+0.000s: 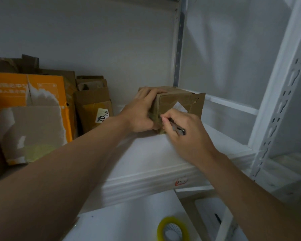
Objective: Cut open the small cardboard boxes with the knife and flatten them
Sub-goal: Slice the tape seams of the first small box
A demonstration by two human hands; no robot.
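A small taped brown cardboard box (182,101) stands on the white shelf (146,159), near its back right corner. My left hand (141,112) grips the box's left side, fingers curled over its top edge. My right hand (186,131) holds a dark, slim knife (178,128) like a pen. Its tip is pressed against the lower left of the box's front face, by the taped corner. The blade itself is hidden behind my fingers.
Flattened and torn cardboard leans at the left: an orange box (33,108) and a brown box with a label (94,108). A perforated white shelf post (283,101) rises at the right. A yellow tape roll (172,228) lies on a lower surface.
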